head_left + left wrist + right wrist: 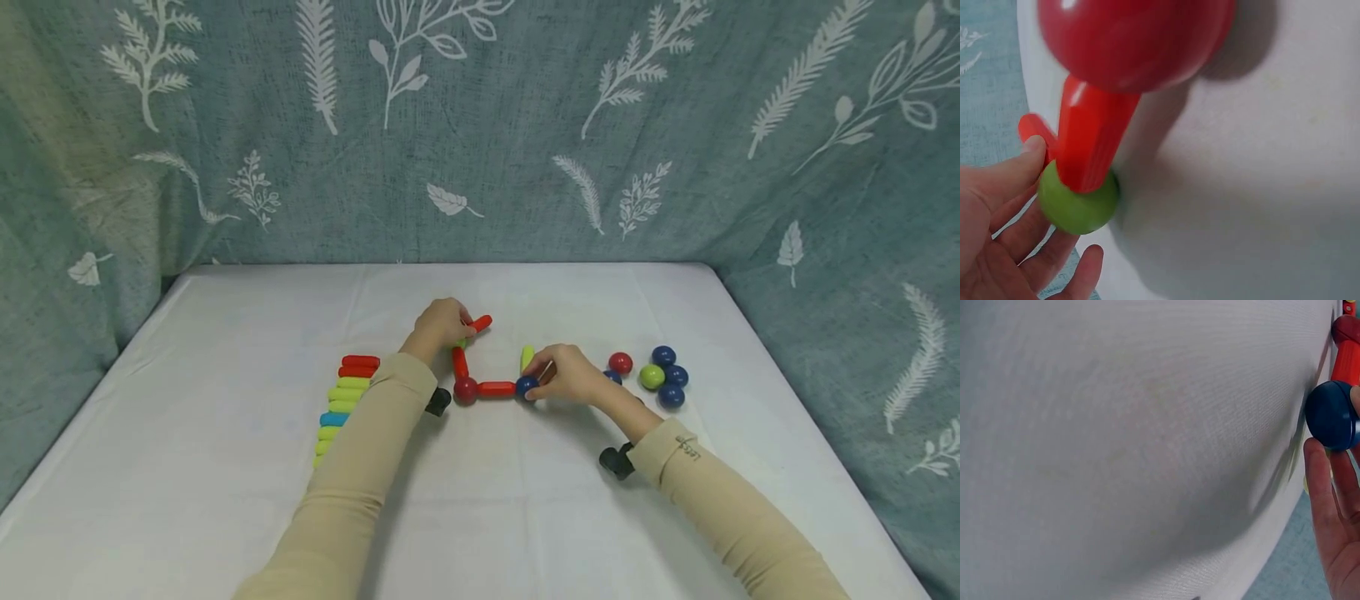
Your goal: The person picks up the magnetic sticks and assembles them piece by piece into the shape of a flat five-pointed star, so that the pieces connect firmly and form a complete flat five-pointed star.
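Note:
A chain of rods and balls spans the middle of the table. My left hand (pixel 441 323) pinches a short red rod (pixel 1034 128) where it meets a green ball (pixel 1079 203), its other fingers spread behind that ball. Another red rod (pixel 1094 137) links the green ball to a red ball (pixel 465 391), from which a third red rod (pixel 497 390) runs right to a blue ball (pixel 1329 415). Thumb and fingers of my right hand (pixel 572 375) pinch this blue ball. Beyond it, a yellow-green rod (pixel 527 356) points away, partly hidden by the right hand.
Loose red rods (pixel 360 362), yellow-green rods (pixel 347 394) and a blue rod (pixel 333 419) lie in a column beside the left sleeve. On the right are a red ball (pixel 620 363), a green ball (pixel 652 377) and several blue balls (pixel 671 396). A patterned curtain (pixel 465 167) hangs behind the table.

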The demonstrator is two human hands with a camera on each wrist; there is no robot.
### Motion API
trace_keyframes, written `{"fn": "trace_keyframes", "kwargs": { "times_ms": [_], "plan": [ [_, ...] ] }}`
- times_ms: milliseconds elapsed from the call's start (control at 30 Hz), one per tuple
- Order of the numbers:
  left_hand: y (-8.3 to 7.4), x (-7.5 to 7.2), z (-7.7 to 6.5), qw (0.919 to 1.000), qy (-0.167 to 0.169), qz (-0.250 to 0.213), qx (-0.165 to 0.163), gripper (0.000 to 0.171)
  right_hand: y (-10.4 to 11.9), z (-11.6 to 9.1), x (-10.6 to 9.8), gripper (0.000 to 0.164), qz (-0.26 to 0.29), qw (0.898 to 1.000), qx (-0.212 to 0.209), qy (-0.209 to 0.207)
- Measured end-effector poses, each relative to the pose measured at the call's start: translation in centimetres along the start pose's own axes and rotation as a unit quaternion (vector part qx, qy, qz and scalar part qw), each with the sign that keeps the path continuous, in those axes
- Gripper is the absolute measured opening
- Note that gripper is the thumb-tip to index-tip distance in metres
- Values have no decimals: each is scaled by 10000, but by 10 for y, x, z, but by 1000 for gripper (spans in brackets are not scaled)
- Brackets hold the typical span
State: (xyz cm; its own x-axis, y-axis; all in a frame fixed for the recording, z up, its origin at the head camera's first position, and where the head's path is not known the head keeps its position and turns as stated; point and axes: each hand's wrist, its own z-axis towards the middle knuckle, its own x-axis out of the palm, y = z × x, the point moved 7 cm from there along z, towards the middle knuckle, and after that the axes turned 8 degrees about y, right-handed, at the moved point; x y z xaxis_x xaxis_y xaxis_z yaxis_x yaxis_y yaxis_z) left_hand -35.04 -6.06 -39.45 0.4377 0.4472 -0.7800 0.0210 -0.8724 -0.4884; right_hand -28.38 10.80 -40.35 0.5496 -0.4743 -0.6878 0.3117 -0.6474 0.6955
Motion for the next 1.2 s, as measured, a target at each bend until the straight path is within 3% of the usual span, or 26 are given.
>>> {"fn": "trace_keyframes", "kwargs": {
  "times_ms": [233, 433, 533, 700, 1000, 1200],
  "plan": [
    [3, 3, 0, 9999, 113, -93, -76, 27, -1, -1, 0, 24, 28, 10000, -47, -17],
    [5, -2, -6, 9973, 310, -628, 218, 34, 0, -1, 0, 24, 38, 10000, -43, -23],
    [11, -3, -10, 9961, 351, -789, 184, 34, 0, -1, 1, 24, 35, 10000, -20, -10],
    [22, -6, -14, 9965, 182, -820, 49, 32, 1, -2, 1, 25, 1, 10000, -58, 17],
    [25, -4, -21, 9927, -409, -983, 572, 31, 4, -5, 1, 25, -42, 9997, -231, 62],
    [27, -4, -25, 9899, -566, -1127, 652, 30, 3, -6, 1, 27, 28, 9997, -239, 49]
  ]
}}
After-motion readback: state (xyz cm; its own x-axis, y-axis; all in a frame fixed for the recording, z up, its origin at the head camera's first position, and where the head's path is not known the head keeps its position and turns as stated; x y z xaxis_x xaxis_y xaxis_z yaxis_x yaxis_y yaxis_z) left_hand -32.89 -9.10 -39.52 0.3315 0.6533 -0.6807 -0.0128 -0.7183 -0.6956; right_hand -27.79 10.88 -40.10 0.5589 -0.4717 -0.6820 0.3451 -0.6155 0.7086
